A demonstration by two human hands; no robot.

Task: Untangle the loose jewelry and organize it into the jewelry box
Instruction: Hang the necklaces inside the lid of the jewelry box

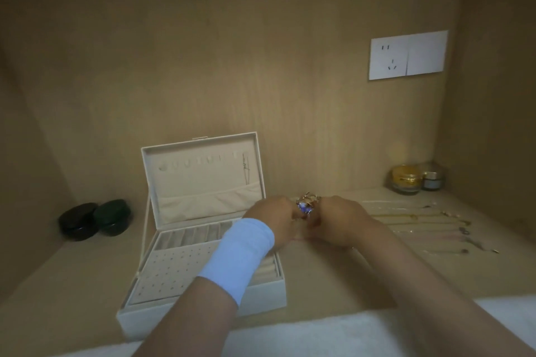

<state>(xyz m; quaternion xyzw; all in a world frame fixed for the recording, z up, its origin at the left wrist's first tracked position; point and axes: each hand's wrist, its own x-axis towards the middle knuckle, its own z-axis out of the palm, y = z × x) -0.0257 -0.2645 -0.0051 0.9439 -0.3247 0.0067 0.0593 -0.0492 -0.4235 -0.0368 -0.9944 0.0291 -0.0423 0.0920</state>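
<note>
Where a strip of white cloth (319, 336) crosses the nearest edge, both forearms reach out over the wooden worktop (319, 278), the left one wearing a white wristband (240, 255). Under the left forearm sits the cream jewelry box (145, 324), open. Its near panel (174, 269) is dotted with rows of small earring holes, and I can see nothing pinned in them. Behind that panel runs a row of padded ring rolls (191, 238), partly hidden by the wrist.

Just right of the box's far corner, the left hand (272, 220) and the right hand (339, 220) meet, backs to the camera. Their fingers curl inward and grip a gold piece (307, 204) with a blue-violet stone, held up between the two hands above the worktop.

To the right of the hands, several thin chains (420, 223) lie stretched out side by side on the worktop. The box's lid (203, 177) stands upright, with a row of small hooks along its top, a gathered pocket at its base, and one fine chain (246, 168) hanging at its right side.

Further back on the left, a black round case (78, 222) touches a dark green one (111, 216). In the far right corner stand a gold-lidded jar (406, 180) and a smaller grey jar (432, 180), their labels too blurred to read. A white wall socket (407, 55) is on the back panel.
</note>
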